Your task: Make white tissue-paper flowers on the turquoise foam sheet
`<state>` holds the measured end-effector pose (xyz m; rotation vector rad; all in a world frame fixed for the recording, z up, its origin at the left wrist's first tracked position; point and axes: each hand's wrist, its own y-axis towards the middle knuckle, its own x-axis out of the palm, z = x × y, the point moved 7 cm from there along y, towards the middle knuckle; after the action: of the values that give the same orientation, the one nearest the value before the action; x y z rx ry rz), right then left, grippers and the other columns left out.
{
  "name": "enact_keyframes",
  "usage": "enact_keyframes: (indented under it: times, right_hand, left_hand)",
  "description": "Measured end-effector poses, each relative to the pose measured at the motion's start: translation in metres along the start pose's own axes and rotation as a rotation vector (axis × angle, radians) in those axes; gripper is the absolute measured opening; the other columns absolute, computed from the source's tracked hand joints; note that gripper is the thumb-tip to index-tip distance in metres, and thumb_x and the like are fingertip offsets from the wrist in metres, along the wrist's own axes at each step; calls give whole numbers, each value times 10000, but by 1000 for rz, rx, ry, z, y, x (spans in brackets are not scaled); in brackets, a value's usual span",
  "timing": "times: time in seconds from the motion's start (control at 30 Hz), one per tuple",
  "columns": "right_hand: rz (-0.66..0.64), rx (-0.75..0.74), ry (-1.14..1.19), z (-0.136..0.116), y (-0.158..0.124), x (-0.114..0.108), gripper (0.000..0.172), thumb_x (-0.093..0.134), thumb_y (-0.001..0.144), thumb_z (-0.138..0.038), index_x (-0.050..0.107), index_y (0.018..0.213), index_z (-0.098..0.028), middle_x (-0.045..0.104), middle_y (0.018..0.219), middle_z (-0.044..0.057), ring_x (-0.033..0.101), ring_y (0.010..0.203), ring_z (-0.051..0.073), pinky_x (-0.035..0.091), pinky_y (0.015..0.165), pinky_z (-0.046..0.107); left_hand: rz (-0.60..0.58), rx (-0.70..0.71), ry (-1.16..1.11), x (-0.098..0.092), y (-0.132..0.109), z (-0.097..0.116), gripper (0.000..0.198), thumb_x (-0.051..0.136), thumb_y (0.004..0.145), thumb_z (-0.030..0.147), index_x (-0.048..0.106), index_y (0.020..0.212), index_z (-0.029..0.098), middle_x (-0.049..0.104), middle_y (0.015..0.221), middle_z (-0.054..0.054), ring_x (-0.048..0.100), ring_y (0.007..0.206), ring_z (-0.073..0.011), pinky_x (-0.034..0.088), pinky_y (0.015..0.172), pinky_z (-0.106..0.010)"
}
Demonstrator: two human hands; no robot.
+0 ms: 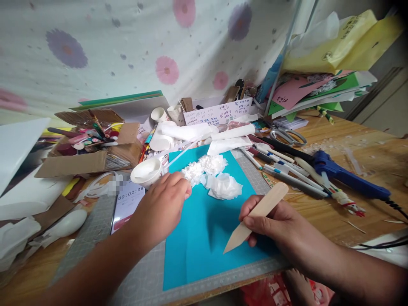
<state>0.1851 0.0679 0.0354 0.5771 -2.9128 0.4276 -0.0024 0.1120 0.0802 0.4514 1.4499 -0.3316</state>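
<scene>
pinching white paper bits (204, 168) over the blue sheet (204, 229), left hand (162, 204) closes on them (right hand (270, 221) grips the wooden stick (256, 214) ready).

The wooden stick (255, 216) looks pale, smooth and matt. The teal sheet (204, 229) is flat matt paper, and the white scraps (210, 174) on it look like thin, crumpled tissue with frayed edges. The cutting mat (98, 225) is dull grey with a printed grid. The box (95, 157) is rough brown cardboard. The glue gun (347, 174) is glossy blue plastic, the tabletop (366, 148) grained wood.
</scene>
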Motion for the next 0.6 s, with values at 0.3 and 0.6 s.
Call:
enact_keyframes:
  times: [0.3,0.6]
  right_hand:
    - [53,-75,114,-6,-1,-11,160,700,766,-317,613,771,-182,568,642,-27,577,572,118,426,601,249]
    - [400,-306,225,-47,-18,-67,72,720,687,-208,650,690,-196,576,697,-2,582,575,126,487,518,213]
  left_hand:
    - [-67,-140,-336,-5,-41,10,263,298,980,316,445,783,220,485,816,10,482,753,-172,393,666,-303]
    - [-197,-9,-416,2,-61,74,294,276,994,278,471,782,220,540,828,7,537,776,-155,435,689,-267]
